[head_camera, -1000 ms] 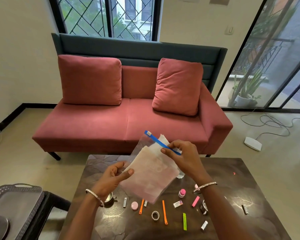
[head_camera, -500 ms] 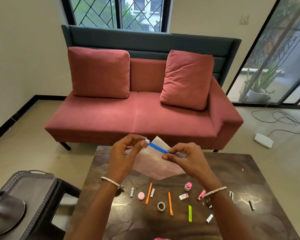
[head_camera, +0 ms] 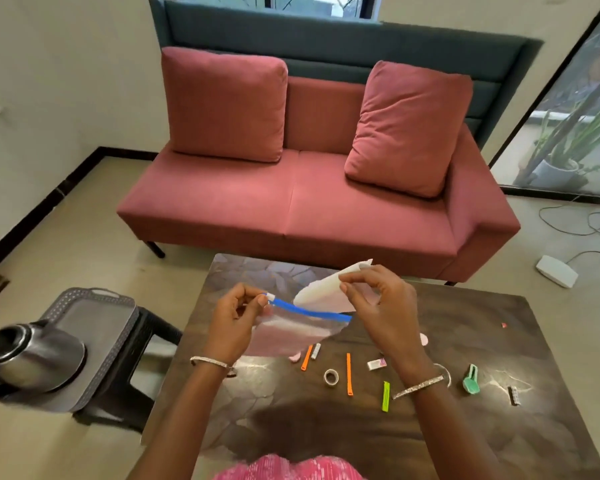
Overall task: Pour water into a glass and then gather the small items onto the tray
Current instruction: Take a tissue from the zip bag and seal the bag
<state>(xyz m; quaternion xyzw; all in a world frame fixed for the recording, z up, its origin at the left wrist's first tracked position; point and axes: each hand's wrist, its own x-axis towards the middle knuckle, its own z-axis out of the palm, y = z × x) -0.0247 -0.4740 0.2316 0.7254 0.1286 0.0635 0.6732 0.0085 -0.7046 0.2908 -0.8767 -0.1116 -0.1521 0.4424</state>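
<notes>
Zip bag point(head_camera: 291, 332): thin, limp, likely slippery; best held by its stiffer blue seal point(head_camera: 309, 310). Above table point(head_camera: 465, 431), left hand point(head_camera: 236, 323) pinching seal end, right hand point(head_camera: 381, 306) pinching white sheet point(head_camera: 323, 289). Small items point(head_camera: 331, 376) lie on table.

The kettle point(head_camera: 32, 358) runs off the left edge, its handle cut short. The zip bag point(head_camera: 291, 330) I hold covers most of a pink piece point(head_camera: 294, 357) on the table point(head_camera: 499, 427). My right forearm point(head_camera: 426, 410) hides part of a round rim point(head_camera: 447, 374). The small dark thing point(head_camera: 513, 395) beyond is too blurred to name.
</notes>
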